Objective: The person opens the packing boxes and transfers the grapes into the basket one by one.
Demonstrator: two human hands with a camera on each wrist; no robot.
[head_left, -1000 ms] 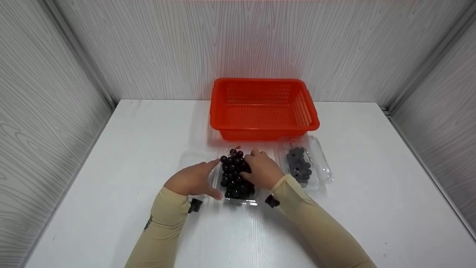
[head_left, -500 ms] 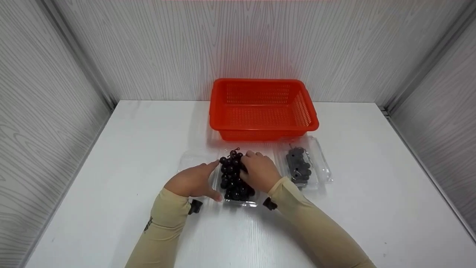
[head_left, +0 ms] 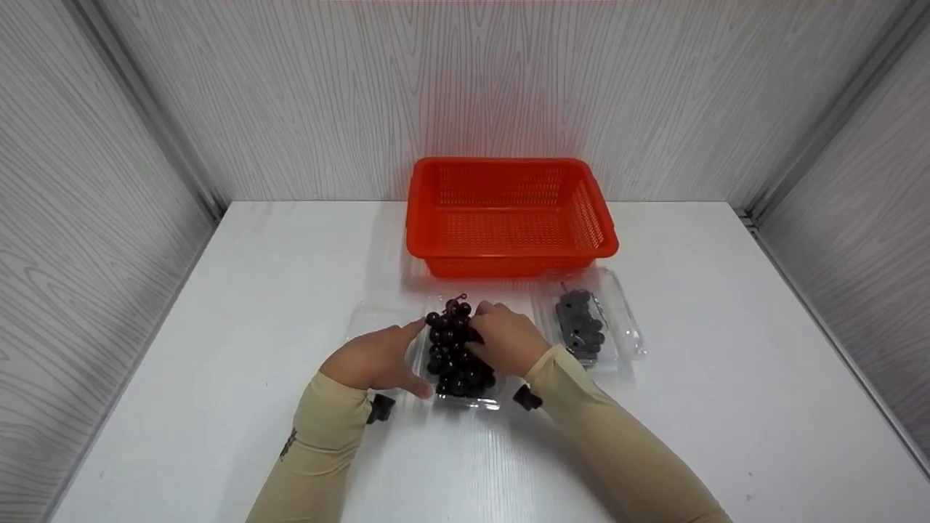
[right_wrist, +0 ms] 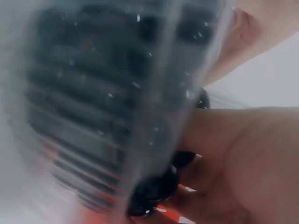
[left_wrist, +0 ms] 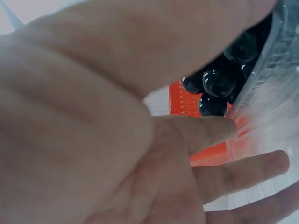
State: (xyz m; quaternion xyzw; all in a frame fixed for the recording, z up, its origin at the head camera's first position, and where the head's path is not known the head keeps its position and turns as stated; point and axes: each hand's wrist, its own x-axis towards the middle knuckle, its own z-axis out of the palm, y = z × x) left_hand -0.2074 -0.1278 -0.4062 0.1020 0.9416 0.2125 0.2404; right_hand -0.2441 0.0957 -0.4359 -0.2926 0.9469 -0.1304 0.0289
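Observation:
A bunch of dark grapes lies in a clear plastic box in the middle of the table, its stem pointing away from me. My right hand grips the bunch from the right, fingers and thumb bent among the grapes. In the right wrist view, dark grapes show beside its fingers, partly behind the box's blurred clear wall. On the left, my left hand stays spread at the box's left side, over the clear opened lid. Straight fingers lie along the plastic in the left wrist view.
A red perforated basket stands behind the box, against the back wall. To the right, another clear box holds a greyish bunch of grapes. Pale walls bound the white table at the sides and back.
My right hand has shifted slightly left, tighter against the grapes. The left hand keeps its place. The head view has tilted a little, so the basket and boxes appear slightly lower.

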